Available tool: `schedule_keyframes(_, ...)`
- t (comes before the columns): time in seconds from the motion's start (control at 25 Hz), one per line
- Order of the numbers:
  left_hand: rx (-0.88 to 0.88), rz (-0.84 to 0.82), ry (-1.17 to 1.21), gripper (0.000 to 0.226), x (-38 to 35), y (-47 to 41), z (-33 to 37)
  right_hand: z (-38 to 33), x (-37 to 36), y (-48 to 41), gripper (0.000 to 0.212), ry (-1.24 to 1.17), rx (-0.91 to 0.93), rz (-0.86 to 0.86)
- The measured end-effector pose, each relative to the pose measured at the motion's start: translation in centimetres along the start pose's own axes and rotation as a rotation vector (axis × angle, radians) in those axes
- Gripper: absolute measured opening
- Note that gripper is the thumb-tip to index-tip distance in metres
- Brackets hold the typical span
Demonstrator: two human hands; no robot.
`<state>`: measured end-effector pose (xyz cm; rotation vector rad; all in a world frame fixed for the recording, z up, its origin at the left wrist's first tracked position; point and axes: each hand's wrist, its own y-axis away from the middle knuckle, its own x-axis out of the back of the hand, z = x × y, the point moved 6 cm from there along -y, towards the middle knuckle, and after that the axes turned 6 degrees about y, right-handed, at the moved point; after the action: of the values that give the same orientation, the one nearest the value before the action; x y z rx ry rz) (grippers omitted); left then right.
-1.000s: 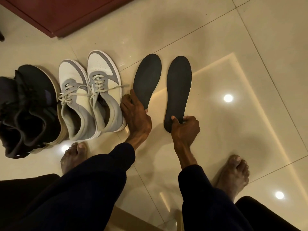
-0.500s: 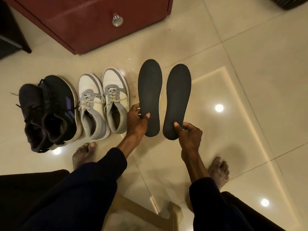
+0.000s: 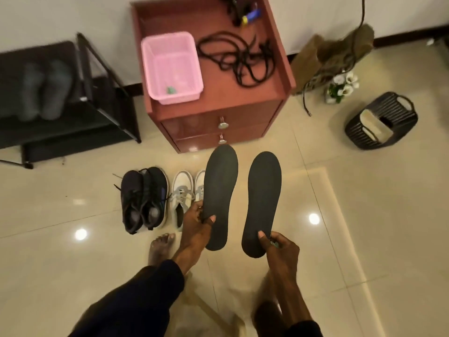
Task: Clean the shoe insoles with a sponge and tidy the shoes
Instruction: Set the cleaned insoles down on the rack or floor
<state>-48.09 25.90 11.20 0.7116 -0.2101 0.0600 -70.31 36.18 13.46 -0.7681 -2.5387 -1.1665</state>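
Two dark grey insoles are held up off the tiled floor, toes pointing away from me. My left hand (image 3: 195,224) pinches the heel end of the left insole (image 3: 220,190). My right hand (image 3: 279,246) pinches the heel end of the right insole (image 3: 263,198), with something small and greenish tucked under its fingers. On the floor to the left stand a black pair of sneakers (image 3: 144,199) and a white-and-grey pair (image 3: 185,193), partly hidden behind the left insole.
A red-brown drawer cabinet (image 3: 218,93) stands ahead, carrying a pink basket (image 3: 171,66) and a tangle of black cord (image 3: 239,59). A black shoe rack (image 3: 63,110) is at the left, a black basket (image 3: 381,120) at the right. My bare feet are below.
Both hands have lifted the insoles off the floor and toward me. The view has risen, so the cabinet top, shoe rack and black basket have come into sight.
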Motion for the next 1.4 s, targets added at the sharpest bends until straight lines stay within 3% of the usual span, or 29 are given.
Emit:
schedule_keyframes(0.36, -0.006, 0.071, 0.085, 0.041, 7.9, 3.0, 7.2, -10.6, -3.0, 4.9, 0.002, 0.037, 0.096, -0.114)
schedule_keyframes(0.84, 0.09, 0.236, 0.201, 0.048, 21.4, -1.4, 7.7, -16.6, -14.6, 8.3, 0.007, 0.152, 0.112, -0.239)
schedule_keyframes(1.0, 0.121, 0.241, 0.237, 0.049, 26.9, -2.2, 8.4, -18.1, -19.9, 10.3, 0.011, 0.217, 0.127, -0.247)
schedule_keyframes(1.12, 0.12, 0.278, 0.266, 0.045, 31.8, -2.8, 9.1, -18.6, -25.6, 12.0, 0.037, 0.309, 0.096, -0.363)
schedule_keyframes(1.2, 0.111, 0.312, 0.294, 0.042, 35.2, -3.2, 9.8, -20.3, -29.2, 13.0, 0.033, 0.273, 0.101, -0.376)
schedule_keyframes(1.28, 0.097, 0.384, 0.352, 0.041, 38.9, -3.7, 10.3, -22.8, -33.2, 13.7, 0.014, 0.219, 0.116, -0.414)
schedule_keyframes(1.4, 0.075, 0.47, 0.372, 0.044, 44.0, -5.8, 10.2, -25.7, -39.4, 14.6, 0.014, 0.213, 0.178, -0.474)
